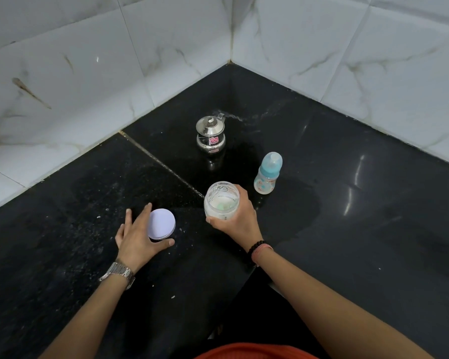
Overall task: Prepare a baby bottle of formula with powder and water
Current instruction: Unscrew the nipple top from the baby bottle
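Clear open jar (221, 200), white powder inside

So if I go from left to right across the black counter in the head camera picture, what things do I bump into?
left hand → purple lid → steel pot → powder jar → right hand → baby bottle

Glossy black stone counter (347, 216), shiny steel pot (211, 134), clear plastic jar (221, 200) my right hand (240, 221) grips, marble-look tiles (373, 60).
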